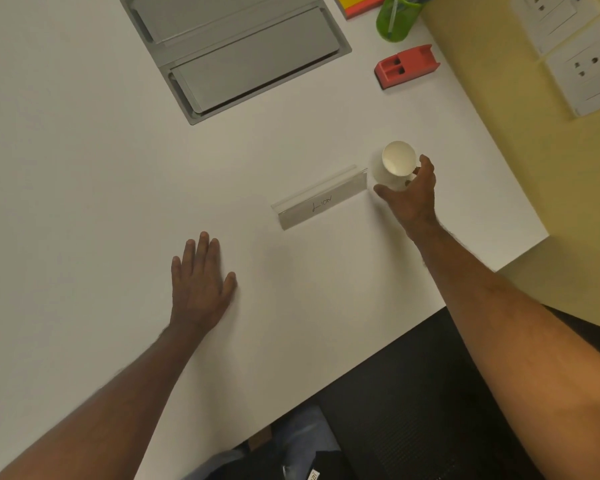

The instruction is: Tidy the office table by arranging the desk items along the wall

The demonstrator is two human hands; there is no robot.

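My right hand [411, 195] grips a white paper cup [395, 162] from its near side, thumb and fingers curled round it, on the white table [84, 168]. Just left of the cup lies a clear name plate [321, 199] with handwriting on it. A red stapler-like holder [406, 65], a green pen cup [397, 17] and a yellow-and-red block [359, 3] stand along the yellow wall [499, 116] at the far right. My left hand [200, 280] rests flat on the table, fingers straight.
A grey metal cable hatch [232, 50] is set into the table at the top middle. Wall sockets [579, 64] sit on the yellow wall. The table's near edge runs diagonally, with a dark chair [413, 393] below it.
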